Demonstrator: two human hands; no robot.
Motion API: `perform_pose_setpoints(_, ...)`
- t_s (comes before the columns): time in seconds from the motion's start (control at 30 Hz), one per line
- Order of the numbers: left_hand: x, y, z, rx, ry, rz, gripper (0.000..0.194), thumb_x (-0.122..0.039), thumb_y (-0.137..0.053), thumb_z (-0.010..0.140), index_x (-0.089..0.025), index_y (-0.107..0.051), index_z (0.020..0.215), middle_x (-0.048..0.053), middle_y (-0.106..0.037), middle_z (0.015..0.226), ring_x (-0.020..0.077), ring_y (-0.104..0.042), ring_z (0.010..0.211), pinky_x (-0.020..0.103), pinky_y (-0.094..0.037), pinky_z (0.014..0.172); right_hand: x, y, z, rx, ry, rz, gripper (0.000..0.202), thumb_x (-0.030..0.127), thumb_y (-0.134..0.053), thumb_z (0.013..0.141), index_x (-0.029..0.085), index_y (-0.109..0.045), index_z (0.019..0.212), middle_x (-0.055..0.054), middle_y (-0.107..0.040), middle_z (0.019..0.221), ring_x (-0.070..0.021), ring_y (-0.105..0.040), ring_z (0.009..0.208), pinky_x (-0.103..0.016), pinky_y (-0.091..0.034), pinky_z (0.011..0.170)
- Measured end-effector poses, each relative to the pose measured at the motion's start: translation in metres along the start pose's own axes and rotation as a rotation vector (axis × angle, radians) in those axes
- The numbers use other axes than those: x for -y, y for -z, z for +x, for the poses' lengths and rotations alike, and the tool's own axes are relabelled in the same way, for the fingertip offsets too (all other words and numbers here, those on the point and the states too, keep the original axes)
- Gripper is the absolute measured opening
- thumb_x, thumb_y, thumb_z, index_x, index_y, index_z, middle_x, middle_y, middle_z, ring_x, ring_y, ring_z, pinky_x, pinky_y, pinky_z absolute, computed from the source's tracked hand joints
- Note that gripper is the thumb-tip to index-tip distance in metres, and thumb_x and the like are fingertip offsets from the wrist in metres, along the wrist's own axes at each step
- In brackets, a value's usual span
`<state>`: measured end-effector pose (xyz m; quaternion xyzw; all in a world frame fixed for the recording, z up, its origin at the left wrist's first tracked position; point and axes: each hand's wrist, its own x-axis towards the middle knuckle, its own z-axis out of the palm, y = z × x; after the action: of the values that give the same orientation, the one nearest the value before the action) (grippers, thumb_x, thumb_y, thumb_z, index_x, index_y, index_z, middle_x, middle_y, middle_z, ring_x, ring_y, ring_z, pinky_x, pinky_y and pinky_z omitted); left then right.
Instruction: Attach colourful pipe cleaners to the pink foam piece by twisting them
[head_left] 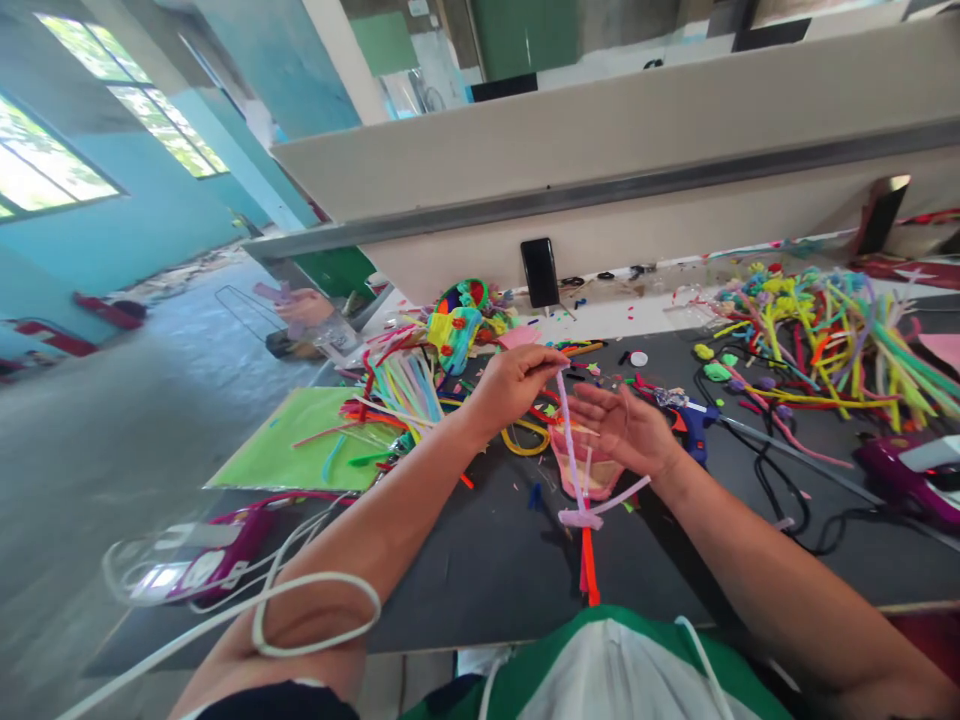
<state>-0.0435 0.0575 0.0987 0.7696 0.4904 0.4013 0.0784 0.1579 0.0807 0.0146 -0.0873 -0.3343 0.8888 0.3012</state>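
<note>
My left hand (517, 382) is closed in a pinch on the upper end of a lilac pipe cleaner (569, 432), which hangs down from it. At its lower end is a short wound lilac piece (580, 519), with another lilac length sticking out to the right. Orange-red strips (590, 568) extend below that toward my body; how they are joined cannot be made out. Close to the pipe cleaner on its right, my right hand (628, 428) is open, palm turned inward and fingers apart. Behind the pipe cleaner lies a pink, cup-shaped piece (601, 477), partly covered.
Pipe cleaners lie in a left bunch (405, 385) and a right heap (817, 340). A blue glue gun (696, 428) lies beside my right hand. A phone (540, 272) leans on the partition. A green sheet (262, 440), purple device (232, 550) and white cable (322, 578) are leftward.
</note>
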Motion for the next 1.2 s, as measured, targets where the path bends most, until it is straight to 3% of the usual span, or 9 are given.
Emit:
perform_pose_setpoints(0.1,-0.002,-0.013,-0.003,0.048,-0.020,-0.020,0.016,-0.019,-0.058,0.084,-0.017,-0.071,0.093,0.006,-0.072,0.090,0.0151,-0.067,0.080,0.026,-0.052,0.075,-0.015,0.003,0.004,0.052,-0.043,-0.088,0.040,0.043,-0.066,0.080,0.019,-0.065,0.112,-0.011,-0.070,0.111,-0.0226,-0.065,0.104,-0.042,-0.045,0.097)
perform_pose_setpoints(0.23,-0.005,-0.024,-0.005,0.137,-0.033,-0.010,0.019,-0.018,-0.055,0.086,-0.017,-0.071,0.096,0.006,-0.072,0.094,0.0149,-0.067,0.085,0.025,-0.052,0.076,-0.024,0.004,0.007,-0.014,0.008,-0.234,0.037,0.045,-0.071,0.076,0.014,-0.071,0.096,-0.008,-0.074,0.079,-0.0169,-0.069,0.072,-0.029,-0.052,0.070)
perform_pose_setpoints(0.33,-0.006,-0.028,-0.005,0.185,-0.060,-0.006,0.022,-0.016,-0.053,0.087,-0.018,-0.070,0.100,0.007,-0.072,0.095,0.0150,-0.067,0.087,0.025,-0.052,0.077,-0.022,0.006,0.007,-0.056,0.037,-0.308,0.035,0.047,-0.069,0.076,0.014,-0.070,0.085,-0.006,-0.071,0.065,-0.0137,-0.065,0.058,-0.021,-0.045,0.053)
perform_pose_setpoints(0.5,-0.002,-0.033,-0.006,0.193,-0.077,-0.007,0.022,-0.016,-0.052,0.087,-0.018,-0.070,0.100,0.007,-0.072,0.091,0.0145,-0.066,0.084,0.025,-0.051,0.077,-0.020,0.008,0.007,-0.085,0.047,-0.323,0.034,0.048,-0.069,0.076,0.014,-0.068,0.084,-0.005,-0.070,0.061,-0.0114,-0.059,0.045,-0.019,-0.037,0.044)
perform_pose_setpoints(0.9,0.001,-0.033,-0.015,0.211,-0.075,0.034,0.025,-0.016,-0.051,0.086,-0.018,-0.070,0.102,0.007,-0.071,0.091,0.0143,-0.066,0.082,0.025,-0.050,0.075,-0.026,0.011,0.009,-0.111,0.057,-0.389,0.034,0.050,-0.069,0.075,0.016,-0.067,0.080,-0.004,-0.069,0.061,-0.0143,-0.062,0.052,-0.023,-0.043,0.051)
perform_pose_setpoints(1.07,0.002,-0.030,-0.019,0.179,-0.070,0.026,0.024,-0.019,-0.051,0.088,-0.019,-0.071,0.101,0.008,-0.071,0.090,0.0150,-0.066,0.081,0.026,-0.051,0.075,-0.018,0.014,0.010,-0.297,0.330,-0.646,0.028,0.047,-0.072,0.072,0.019,-0.069,0.076,-0.001,-0.070,0.068,-0.0166,-0.065,0.067,-0.031,-0.050,0.072)
perform_pose_setpoints(1.2,0.007,-0.029,-0.024,0.153,-0.061,0.012,0.024,-0.021,-0.051,0.089,-0.019,-0.071,0.102,0.007,-0.070,0.087,0.0142,-0.065,0.078,0.025,-0.050,0.072,-0.015,0.017,0.007,-0.399,0.528,-0.905,0.025,0.044,-0.065,0.080,0.021,-0.069,0.073,-0.002,-0.069,0.070,-0.0171,-0.063,0.071,-0.031,-0.047,0.075)
